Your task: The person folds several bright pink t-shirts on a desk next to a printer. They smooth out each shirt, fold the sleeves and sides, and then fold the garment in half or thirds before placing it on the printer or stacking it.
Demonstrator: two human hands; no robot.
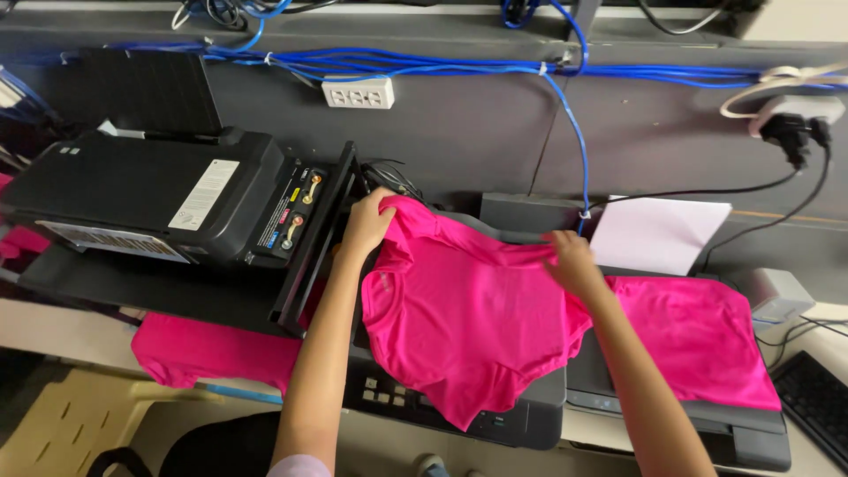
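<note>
A bright pink T-shirt (459, 318) lies spread over the flat bed of a dark grey machine (521, 415) in front of me. My left hand (367, 221) grips the shirt's upper left edge near the shoulder. My right hand (570, 261) pinches the shirt's upper right edge. The hem hangs down over the machine's front and its button panel (384, 393). A second pink garment (707, 336) lies flat on the machine to the right, partly under my right forearm.
A black printer (159, 199) with a raised tray stands at the left, another pink garment (208, 353) below it. White paper sheets (658, 234) stand behind. Blue cables (424, 66) and a white power strip (358, 93) run along the back wall. A keyboard (817, 402) sits far right.
</note>
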